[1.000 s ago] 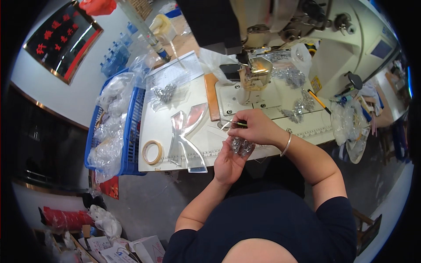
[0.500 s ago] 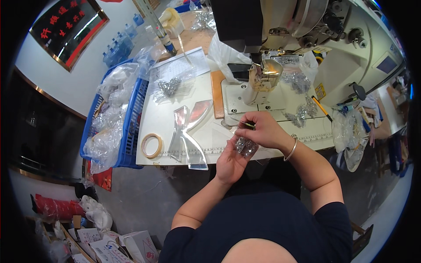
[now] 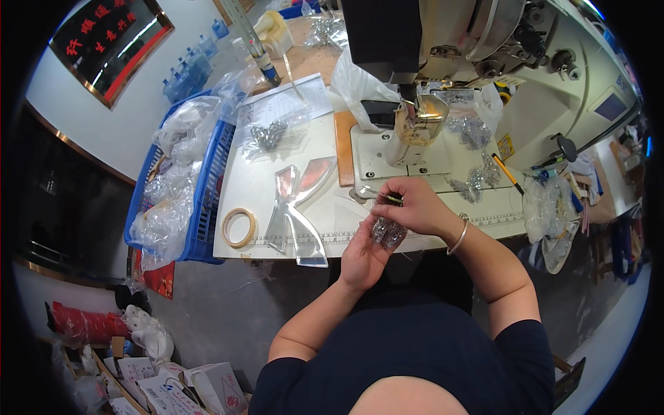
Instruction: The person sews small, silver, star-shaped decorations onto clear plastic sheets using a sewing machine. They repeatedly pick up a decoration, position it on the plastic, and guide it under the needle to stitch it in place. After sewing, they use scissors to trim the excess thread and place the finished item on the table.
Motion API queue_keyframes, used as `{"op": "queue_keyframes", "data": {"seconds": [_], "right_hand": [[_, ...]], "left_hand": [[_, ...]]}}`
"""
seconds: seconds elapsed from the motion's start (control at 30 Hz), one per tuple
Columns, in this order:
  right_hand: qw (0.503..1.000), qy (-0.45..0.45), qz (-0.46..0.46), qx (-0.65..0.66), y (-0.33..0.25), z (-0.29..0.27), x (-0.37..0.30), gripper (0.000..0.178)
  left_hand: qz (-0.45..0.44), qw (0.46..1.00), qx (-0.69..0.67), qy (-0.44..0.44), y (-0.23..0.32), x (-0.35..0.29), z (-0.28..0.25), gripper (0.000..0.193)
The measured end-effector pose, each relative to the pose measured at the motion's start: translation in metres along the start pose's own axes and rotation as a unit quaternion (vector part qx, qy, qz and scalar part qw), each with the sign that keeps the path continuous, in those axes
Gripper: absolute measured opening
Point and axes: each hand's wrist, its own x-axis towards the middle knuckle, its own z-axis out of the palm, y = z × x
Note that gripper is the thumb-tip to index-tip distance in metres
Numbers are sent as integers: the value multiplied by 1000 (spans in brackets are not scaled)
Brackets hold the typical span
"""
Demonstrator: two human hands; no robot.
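My left hand is cupped, palm up, at the front edge of the white work table, with a small cluster of clear sparkly pieces held in its fingers. My right hand is just above, pinching at the top of that cluster and holding a thin green-and-yellow tool. A silver bangle sits on my right wrist. Both hands are close to the base of the sewing machine.
A clear plastic template and a roll of tape lie left of my hands. A blue basket of filled plastic bags stands at the table's left edge. More bags of shiny pieces lie around the machine. Boxes sit on the floor at lower left.
The view has tilted, so the table sits a little higher and larger. My hands stay together on the cluster, with the right fingers shifting slightly over it.
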Motion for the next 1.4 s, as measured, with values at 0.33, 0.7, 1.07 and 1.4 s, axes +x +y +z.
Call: {"op": "queue_keyframes", "data": {"seconds": [0.33, 0.7, 1.07, 1.4], "right_hand": [[1000, 11, 2, 12, 0, 3, -1, 14], [1000, 12, 4, 17, 0, 1, -3, 14], [999, 25, -5, 19, 9, 3, -5, 19], [998, 61, -22, -12, 8, 11, -7, 21]], "left_hand": [[-2, 1000, 3, 3, 1, -1, 1, 48], [-8, 1000, -8, 9, -2, 0, 0, 49], [-14, 1000, -3, 2, -3, 0, 1, 50], [34, 996, 73, 35, -12, -2, -2, 43]]}}
